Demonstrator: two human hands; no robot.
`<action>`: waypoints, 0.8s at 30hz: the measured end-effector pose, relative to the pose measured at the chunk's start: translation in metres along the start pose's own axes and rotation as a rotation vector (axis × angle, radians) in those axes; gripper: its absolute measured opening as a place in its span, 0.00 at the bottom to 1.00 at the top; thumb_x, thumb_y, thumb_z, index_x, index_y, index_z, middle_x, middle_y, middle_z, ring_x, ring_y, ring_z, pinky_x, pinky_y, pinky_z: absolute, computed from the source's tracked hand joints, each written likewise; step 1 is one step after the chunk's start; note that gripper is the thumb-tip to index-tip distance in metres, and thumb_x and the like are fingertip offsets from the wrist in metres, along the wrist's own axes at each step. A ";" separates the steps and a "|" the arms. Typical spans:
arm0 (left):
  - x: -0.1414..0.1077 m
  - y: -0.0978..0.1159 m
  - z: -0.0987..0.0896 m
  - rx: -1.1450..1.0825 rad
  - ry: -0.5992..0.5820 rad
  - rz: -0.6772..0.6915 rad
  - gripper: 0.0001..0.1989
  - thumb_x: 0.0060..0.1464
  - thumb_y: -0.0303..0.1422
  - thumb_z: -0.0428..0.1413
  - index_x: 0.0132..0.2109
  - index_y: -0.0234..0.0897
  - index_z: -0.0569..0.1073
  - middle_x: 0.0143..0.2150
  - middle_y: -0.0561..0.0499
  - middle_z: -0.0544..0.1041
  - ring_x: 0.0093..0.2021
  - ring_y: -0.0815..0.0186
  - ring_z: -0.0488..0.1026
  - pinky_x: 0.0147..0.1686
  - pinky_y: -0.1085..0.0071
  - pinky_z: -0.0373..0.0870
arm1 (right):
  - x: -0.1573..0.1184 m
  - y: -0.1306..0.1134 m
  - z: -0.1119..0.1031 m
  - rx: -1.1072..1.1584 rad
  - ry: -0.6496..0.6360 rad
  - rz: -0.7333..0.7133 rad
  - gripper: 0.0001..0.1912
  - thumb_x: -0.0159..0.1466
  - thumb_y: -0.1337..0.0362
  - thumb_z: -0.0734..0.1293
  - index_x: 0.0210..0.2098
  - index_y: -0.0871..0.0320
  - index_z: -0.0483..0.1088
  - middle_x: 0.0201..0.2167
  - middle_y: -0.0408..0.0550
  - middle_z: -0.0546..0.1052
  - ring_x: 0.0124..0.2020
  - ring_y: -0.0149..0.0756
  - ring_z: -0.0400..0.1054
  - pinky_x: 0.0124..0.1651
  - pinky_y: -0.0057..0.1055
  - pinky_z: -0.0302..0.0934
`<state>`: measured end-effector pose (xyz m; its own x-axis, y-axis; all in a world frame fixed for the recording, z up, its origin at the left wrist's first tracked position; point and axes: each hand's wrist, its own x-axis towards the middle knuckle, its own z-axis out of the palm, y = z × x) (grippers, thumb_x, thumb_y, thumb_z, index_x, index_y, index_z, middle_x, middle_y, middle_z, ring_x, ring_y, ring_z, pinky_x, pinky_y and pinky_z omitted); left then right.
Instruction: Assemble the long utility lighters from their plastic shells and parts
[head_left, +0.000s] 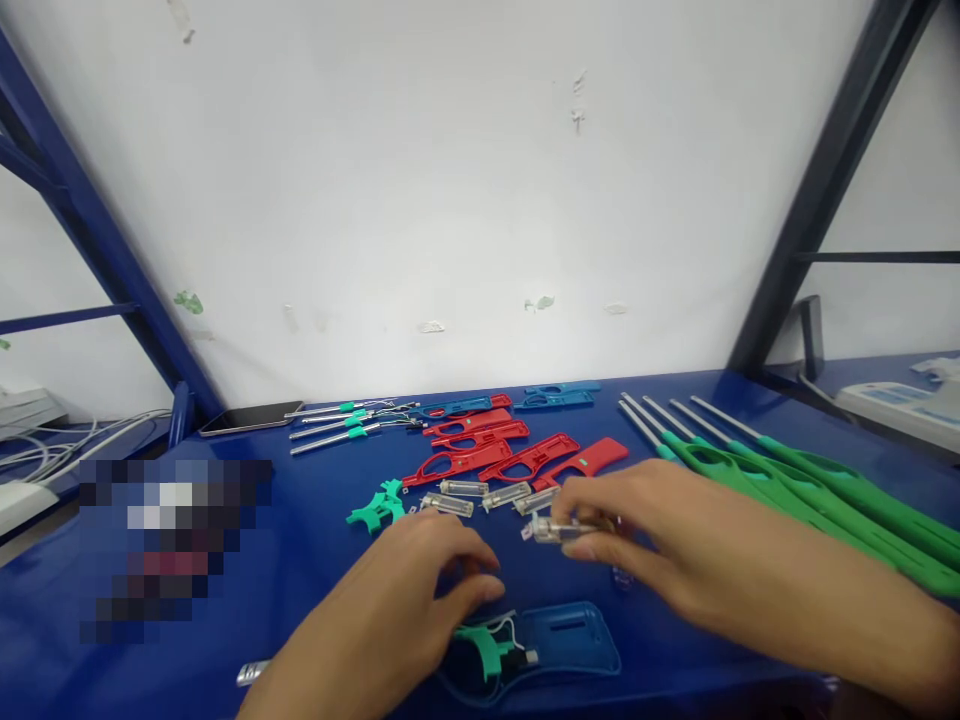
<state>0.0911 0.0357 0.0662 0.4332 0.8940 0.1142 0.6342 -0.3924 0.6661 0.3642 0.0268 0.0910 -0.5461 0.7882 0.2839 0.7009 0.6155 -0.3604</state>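
Blue bench (pixel 307 540), scuffed white wall (pixel 450 180) behind. Right hand (pixel 637 510) clamped on clear plastic tube (pixel 551 531). Left hand (pixel 427 570): fingers apart near blue plastic half-shell (pixel 574 638).

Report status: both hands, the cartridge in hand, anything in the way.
Right hand: pinching clear cartridge. Left hand: loosely curled, no part seen between fingertips, at left end of blue casing. Obstruction: left hand partly masks casing.
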 end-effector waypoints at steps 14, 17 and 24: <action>0.002 0.007 0.013 0.128 -0.224 -0.063 0.05 0.61 0.29 0.59 0.39 0.43 0.79 0.39 0.54 0.82 0.41 0.59 0.76 0.40 0.68 0.65 | -0.005 -0.003 0.014 -0.009 -0.178 0.148 0.10 0.68 0.69 0.73 0.33 0.47 0.77 0.28 0.35 0.83 0.27 0.36 0.75 0.26 0.32 0.52; 0.002 0.007 0.013 0.124 -0.217 -0.064 0.06 0.64 0.30 0.56 0.38 0.43 0.77 0.39 0.54 0.81 0.40 0.60 0.75 0.40 0.68 0.64 | -0.003 -0.006 0.015 0.005 -0.182 0.152 0.10 0.68 0.70 0.73 0.33 0.47 0.78 0.28 0.35 0.83 0.27 0.35 0.75 0.26 0.31 0.53; 0.000 -0.002 0.014 0.104 -0.208 -0.015 0.08 0.65 0.29 0.54 0.42 0.44 0.78 0.40 0.55 0.80 0.41 0.61 0.74 0.41 0.68 0.64 | 0.005 -0.012 0.017 -0.056 -0.248 0.096 0.09 0.70 0.69 0.72 0.33 0.51 0.77 0.30 0.40 0.83 0.31 0.37 0.76 0.29 0.32 0.52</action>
<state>0.0992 0.0336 0.0544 0.5392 0.8402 -0.0570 0.6997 -0.4093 0.5856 0.3450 0.0235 0.0817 -0.5669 0.8235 0.0222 0.7752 0.5424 -0.3239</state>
